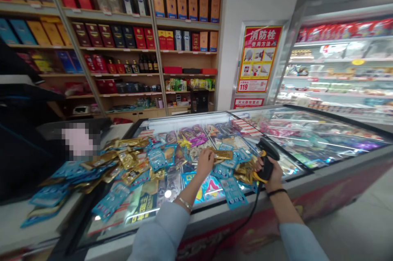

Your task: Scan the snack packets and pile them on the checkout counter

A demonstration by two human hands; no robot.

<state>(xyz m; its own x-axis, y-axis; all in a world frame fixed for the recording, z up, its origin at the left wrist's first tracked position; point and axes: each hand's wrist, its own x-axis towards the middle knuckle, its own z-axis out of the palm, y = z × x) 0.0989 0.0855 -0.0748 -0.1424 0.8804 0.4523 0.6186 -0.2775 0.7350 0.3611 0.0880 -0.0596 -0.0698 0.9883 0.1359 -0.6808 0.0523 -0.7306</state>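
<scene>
My right hand (275, 173) is wrapped round a black and yellow barcode scanner (264, 162), its cable hanging down over the freezer's front edge. Closed at the fingertips, my left hand (205, 160) grips one end of a gold snack packet (223, 154) just above the glass. Beneath and beside the hands, blue packets (233, 192) and more gold packets (244, 171) lie loose on the freezer lid. A larger heap of gold and blue packets (127, 160) spreads to the left, spilling onto the white counter beside the freezer.
Frozen goods show through the glass of the chest freezer (337, 166). Behind it stand shelves of boxed bottles (116, 37), a red fire-hydrant notice (260, 60) and a lit open cooler (344, 64). Dark equipment (18, 138) fills the left edge.
</scene>
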